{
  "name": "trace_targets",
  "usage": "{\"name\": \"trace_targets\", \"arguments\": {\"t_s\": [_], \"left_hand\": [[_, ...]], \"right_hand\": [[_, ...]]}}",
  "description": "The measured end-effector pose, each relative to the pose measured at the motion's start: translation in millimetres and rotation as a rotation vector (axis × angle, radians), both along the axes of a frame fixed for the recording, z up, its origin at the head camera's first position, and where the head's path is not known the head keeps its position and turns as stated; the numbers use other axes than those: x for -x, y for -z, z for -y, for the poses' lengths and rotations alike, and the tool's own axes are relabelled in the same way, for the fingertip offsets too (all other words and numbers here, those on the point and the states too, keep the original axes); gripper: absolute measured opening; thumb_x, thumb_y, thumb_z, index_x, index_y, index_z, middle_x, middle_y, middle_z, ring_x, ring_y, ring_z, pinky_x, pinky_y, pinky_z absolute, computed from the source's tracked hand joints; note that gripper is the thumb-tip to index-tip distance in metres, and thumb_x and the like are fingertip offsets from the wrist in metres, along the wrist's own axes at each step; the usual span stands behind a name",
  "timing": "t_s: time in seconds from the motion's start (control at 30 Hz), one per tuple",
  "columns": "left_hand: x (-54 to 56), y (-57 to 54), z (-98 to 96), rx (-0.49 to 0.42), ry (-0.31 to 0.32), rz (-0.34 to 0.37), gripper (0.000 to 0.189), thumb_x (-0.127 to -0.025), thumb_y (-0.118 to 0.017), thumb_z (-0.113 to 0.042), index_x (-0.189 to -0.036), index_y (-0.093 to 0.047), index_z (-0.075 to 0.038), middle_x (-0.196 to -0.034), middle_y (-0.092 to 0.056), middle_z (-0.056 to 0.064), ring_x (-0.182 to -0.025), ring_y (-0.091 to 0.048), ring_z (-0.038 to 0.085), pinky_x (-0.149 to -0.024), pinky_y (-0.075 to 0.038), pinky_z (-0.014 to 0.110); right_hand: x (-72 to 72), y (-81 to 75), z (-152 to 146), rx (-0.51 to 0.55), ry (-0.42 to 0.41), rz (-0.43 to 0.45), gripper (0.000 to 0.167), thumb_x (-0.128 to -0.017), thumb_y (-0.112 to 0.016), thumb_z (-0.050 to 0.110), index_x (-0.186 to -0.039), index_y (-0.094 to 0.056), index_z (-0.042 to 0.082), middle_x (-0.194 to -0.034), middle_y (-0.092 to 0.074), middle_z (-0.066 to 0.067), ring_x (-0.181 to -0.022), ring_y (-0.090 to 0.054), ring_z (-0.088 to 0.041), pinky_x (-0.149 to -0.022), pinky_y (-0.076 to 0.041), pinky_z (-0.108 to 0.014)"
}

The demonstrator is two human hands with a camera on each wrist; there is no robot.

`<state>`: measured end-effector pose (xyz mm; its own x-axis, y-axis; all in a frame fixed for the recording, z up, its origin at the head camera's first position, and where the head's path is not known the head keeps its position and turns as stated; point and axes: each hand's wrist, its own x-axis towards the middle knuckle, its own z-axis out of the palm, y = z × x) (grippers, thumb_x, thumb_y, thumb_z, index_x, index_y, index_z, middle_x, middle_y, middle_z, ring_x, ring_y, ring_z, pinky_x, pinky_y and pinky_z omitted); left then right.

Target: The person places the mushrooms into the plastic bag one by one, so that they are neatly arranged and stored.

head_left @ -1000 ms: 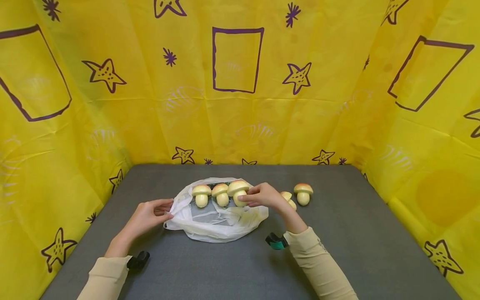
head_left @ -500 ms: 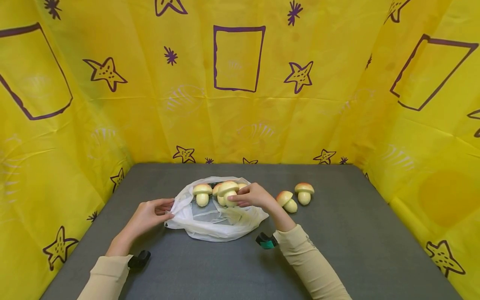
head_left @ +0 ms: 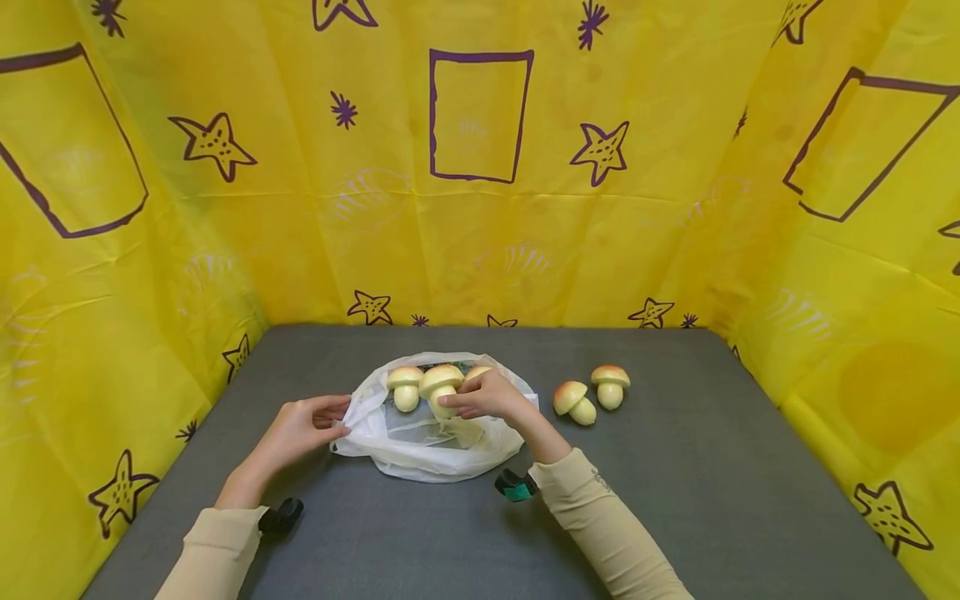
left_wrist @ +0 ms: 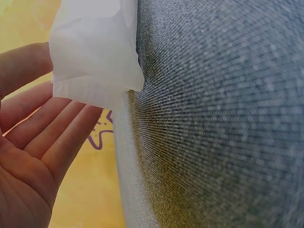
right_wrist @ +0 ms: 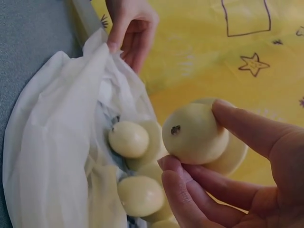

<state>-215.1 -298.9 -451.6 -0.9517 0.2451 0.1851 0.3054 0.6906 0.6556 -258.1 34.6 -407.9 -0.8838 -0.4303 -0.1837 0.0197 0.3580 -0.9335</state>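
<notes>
A white plastic bag (head_left: pixel 442 468) lies with its mouth spread wide. My left hand (head_left: pixel 303 433) pinches its left rim between thumb and fingers; the left wrist view shows the bag's white edge (left_wrist: pixel 95 57) covering those fingertips. Over the bag's opening, my right hand (head_left: pixel 498 398) grips a toy mushroom (head_left: pixel 441 382) by its pale stem, the stem's end (right_wrist: pixel 192 133) facing the right wrist camera. Inside the bag sit another mushroom (head_left: pixel 406 387) on the left and one (head_left: pixel 477 371) at the right, partly hidden by my right hand.
Two more mushrooms stand to the right of the bag on the grey table (head_left: pixel 675 500): one tilted (head_left: pixel 575 402), one upright (head_left: pixel 611 387). Yellow patterned cloth (head_left: pixel 480 250) walls the table's back and sides.
My right hand has carried its mushroom leftward over the bag, uncovering the tilted mushroom on the table and the one at the bag's right. My left hand keeps its hold on the rim.
</notes>
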Motion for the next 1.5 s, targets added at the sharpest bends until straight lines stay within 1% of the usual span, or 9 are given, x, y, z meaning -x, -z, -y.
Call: {"name": "trace_targets", "arguments": {"t_s": [0.13, 0.3, 0.57, 0.7, 0.87, 1.0, 1.13, 1.3, 1.5], "left_hand": [[1.9, 0.8, 0.0, 0.028, -0.009, -0.011, 0.047, -0.079, -0.078, -0.024, -0.120, -0.065, -0.005, -0.102, -0.071, 0.010, -0.087, -0.068, 0.021, -0.075, -0.058, 0.033], [5.4, 3.2, -0.7, 0.065, -0.027, -0.025, 0.049, -0.078, -0.079, -0.026, -0.120, -0.065, -0.007, -0.102, -0.071, 0.009, -0.084, -0.068, 0.017, -0.070, -0.057, 0.028], [8.2, 3.8, -1.7, 0.081, -0.053, 0.003, 0.050, -0.078, -0.078, -0.026, -0.122, -0.064, -0.007, -0.107, -0.069, 0.012, -0.084, -0.066, 0.018, -0.068, -0.057, 0.027], [8.4, 3.5, -3.0, 0.084, -0.060, 0.009, 0.049, -0.078, -0.078, -0.024, -0.122, -0.064, -0.007, -0.101, -0.070, 0.011, -0.079, -0.064, 0.015, -0.063, -0.053, 0.022], [7.6, 3.9, -3.4, 0.090, -0.069, 0.017, 0.048, -0.078, -0.078, -0.021, -0.121, -0.064, -0.006, -0.096, -0.070, 0.009, -0.076, -0.062, 0.013, -0.059, -0.051, 0.021], [7.1, 4.9, -3.7, 0.087, -0.072, 0.011, 0.047, -0.078, -0.077, -0.020, -0.121, -0.064, -0.006, -0.095, -0.070, 0.009, -0.075, -0.062, 0.013, -0.059, -0.051, 0.021], [6.3, 5.5, -4.4, 0.082, -0.076, 0.009, 0.047, -0.078, -0.077, -0.018, -0.121, -0.064, -0.006, -0.094, -0.070, 0.008, -0.074, -0.062, 0.013, -0.058, -0.051, 0.021], [5.1, 5.1, -5.8, 0.081, -0.078, 0.012, 0.047, -0.078, -0.077, -0.017, -0.121, -0.064, -0.005, -0.093, -0.070, 0.008, -0.073, -0.061, 0.013, -0.056, -0.050, 0.021], [4.9, 5.5, -6.2, 0.087, -0.083, 0.002, 0.047, -0.078, -0.077, -0.016, -0.121, -0.064, -0.006, -0.088, -0.069, 0.006, -0.071, -0.058, 0.013, -0.055, -0.048, 0.021]], "right_hand": [[0.7, 4.4, 6, -0.003, 0.006, 0.014, 0.033, -0.080, -0.076, 0.029, -0.089, -0.072, -0.003, -0.084, -0.070, -0.007, -0.084, -0.071, -0.029, -0.080, -0.057, -0.041], [-0.4, 6.9, 14, -0.034, 0.030, 0.032, 0.036, -0.079, -0.077, 0.032, -0.090, -0.072, -0.002, -0.083, -0.070, -0.009, -0.087, -0.070, -0.031, -0.078, -0.058, -0.038], [-6.1, 11.5, 26, -0.042, 0.075, 0.045, 0.034, -0.076, -0.079, 0.035, -0.082, -0.074, 0.002, -0.073, -0.070, -0.007, -0.080, -0.071, -0.030, -0.076, -0.058, -0.040], [-9.1, 13.6, 30, -0.057, 0.079, 0.034, 0.034, -0.076, -0.079, 0.036, -0.079, -0.074, 0.002, -0.071, -0.070, -0.008, -0.078, -0.071, -0.030, -0.074, -0.058, -0.039], [-12.3, 15.9, 35, -0.059, 0.083, 0.036, 0.034, -0.076, -0.079, 0.036, -0.079, -0.074, 0.002, -0.072, -0.072, -0.010, -0.078, -0.071, -0.030, -0.073, -0.058, -0.039], [-14.5, 19.3, 39, -0.074, 0.095, 0.026, 0.035, -0.076, -0.078, 0.037, -0.074, -0.074, 0.002, -0.073, -0.072, -0.013, -0.074, -0.071, -0.027, -0.070, -0.058, -0.038], [-16.9, 23.8, 43, -0.103, 0.089, -0.002, 0.036, -0.076, -0.079, 0.037, -0.070, -0.073, 0.002, -0.068, -0.070, -0.010, -0.068, -0.070, -0.022, -0.064, -0.057, -0.034], [-20.1, 27.8, 48, -0.123, 0.073, -0.013, 0.037, -0.075, -0.079, 0.037, -0.067, -0.073, 0.002, -0.061, -0.066, -0.004, -0.058, -0.065, -0.013, -0.054, -0.050, -0.023], [-22.1, 32.0, 53, -0.163, 0.076, -0.024, 0.038, -0.077, -0.078, 0.037, -0.065, -0.072, 0.001, -0.058, -0.065, -0.002, -0.052, -0.060, -0.008, -0.047, -0.042, -0.018]]}}
